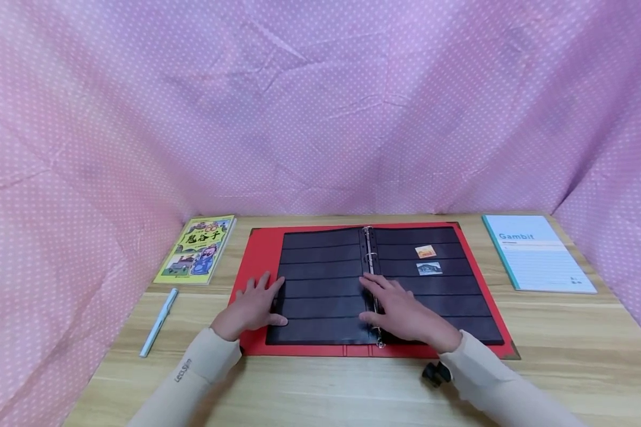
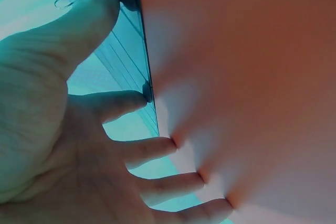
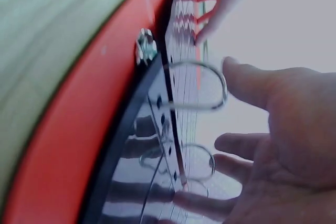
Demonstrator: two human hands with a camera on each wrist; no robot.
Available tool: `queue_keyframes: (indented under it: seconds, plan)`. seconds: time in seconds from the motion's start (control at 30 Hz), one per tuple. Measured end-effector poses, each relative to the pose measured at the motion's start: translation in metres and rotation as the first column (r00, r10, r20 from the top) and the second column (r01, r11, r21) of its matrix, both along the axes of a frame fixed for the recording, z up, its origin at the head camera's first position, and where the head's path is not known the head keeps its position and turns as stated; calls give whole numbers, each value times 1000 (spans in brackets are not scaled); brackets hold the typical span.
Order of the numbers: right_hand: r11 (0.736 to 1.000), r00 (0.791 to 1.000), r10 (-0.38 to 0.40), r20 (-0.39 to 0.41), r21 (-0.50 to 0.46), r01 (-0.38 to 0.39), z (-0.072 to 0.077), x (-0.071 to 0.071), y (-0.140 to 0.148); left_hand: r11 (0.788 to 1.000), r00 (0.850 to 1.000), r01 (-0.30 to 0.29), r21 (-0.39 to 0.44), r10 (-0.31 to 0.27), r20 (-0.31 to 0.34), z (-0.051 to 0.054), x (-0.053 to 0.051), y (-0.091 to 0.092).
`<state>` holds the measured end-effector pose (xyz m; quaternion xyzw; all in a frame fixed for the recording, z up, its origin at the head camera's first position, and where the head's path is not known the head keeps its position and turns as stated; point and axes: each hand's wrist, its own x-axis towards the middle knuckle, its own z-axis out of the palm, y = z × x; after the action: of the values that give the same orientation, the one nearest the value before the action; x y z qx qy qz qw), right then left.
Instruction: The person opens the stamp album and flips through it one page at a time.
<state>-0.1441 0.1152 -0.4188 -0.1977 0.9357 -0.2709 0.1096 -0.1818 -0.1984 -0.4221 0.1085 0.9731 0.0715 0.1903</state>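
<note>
While the red ring-bound stamp album (image 1: 256,255) lies open: the middle of the wooden tabletop (image 1: 320,394) is taken up by it, directly in front of the person.
Left page (image 1: 320,271): black, crossed by strip pockets; no stamp can be made out in it.
Right page (image 1: 448,304): two stamps are held in neighbouring upper rows, an orange one (image 1: 425,252) above a blue-grey one (image 1: 430,268).
Left hand (image 1: 251,305): set at the outer edge of the left page, fingers spread and released, fingertips laid against the red cover, thumb over the page; nothing is grasped.
Right hand (image 1: 406,314): held over the metal binder rings (image 1: 371,259), fingers loosely extended and unclenched, nothing gripped; whether the rings are touched cannot be told.
Black leaves: the step in hand is judged to be the steadying or smoothing of the opened spread.
Outer page edge: if a leaf is to be turned, it would need to be pinched there by the left fingers and lifted evenly, with the right hand kept clear of the rings.
Yellow comic book (image 1: 194,249) and pale blue pen (image 1: 159,322): left untouched beside the album, opposite the Gambit notebook (image 1: 545,254).
</note>
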Motion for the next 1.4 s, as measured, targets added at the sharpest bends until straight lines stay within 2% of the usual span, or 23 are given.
queue_keyframes:
  seconds: [0.2,0.3,0.4,0.57,0.7,0.93,1.4]
  plan:
    - [995,999,-35,-42,-98,30,1,1,28,1000,999,9,-16,-8,32,2,0,1]
    - [992,992,-89,-90,-93,81,1,4,52,999,999,19,-27,-19,31,3,0,0]
    - [988,981,-153,-119,-36,150,2,8,80,999,999,32,-27,-32,22,4,0,0]
    - [962,965,-249,-85,96,257,-1,20,122,999,999,37,-23,-36,21,4,1,0]
    - [942,955,-291,-59,154,297,-8,31,142,999,999,38,-23,-37,22,5,1,0]
    - [937,950,-302,-77,161,310,-11,42,154,999,999,37,-12,-36,26,5,1,0]
    - [935,944,-328,-41,126,330,-9,44,153,999,999,32,-2,-32,32,7,3,0]
